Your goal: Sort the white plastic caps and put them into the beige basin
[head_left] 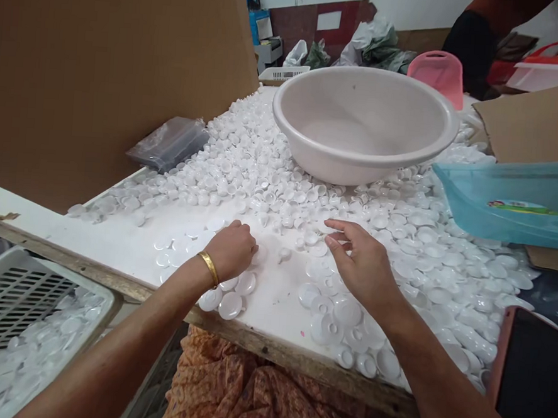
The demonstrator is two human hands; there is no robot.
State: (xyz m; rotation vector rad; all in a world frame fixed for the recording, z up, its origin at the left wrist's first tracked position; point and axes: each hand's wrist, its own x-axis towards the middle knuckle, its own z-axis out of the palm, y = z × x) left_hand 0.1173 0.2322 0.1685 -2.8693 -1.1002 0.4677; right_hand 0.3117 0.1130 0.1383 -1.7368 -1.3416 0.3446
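Small white plastic caps (263,164), round and shallow, are spread loosely over a white tabletop (274,291). Over a patch of them near the front edge, my left hand (233,249), with a gold bangle (208,268) at the wrist, is closed with the knuckles up. Its fingertips are hidden, so what they hold cannot be made out. Flat white discs (230,305) lie just below that hand. To the right, my right hand (363,264) is open, thumb and forefinger apart, at the edge of the heap beside a few caps (311,238). Nothing shows between its fingers.
A large white basin (361,167) stands on the caps at the back. A blue plastic tray (510,210) and a dark-screened phone (533,376) are at right. A basket (42,283) of white pieces sits lower left. Cardboard (116,85) rises at left. Another person's arm (473,44) shows behind.
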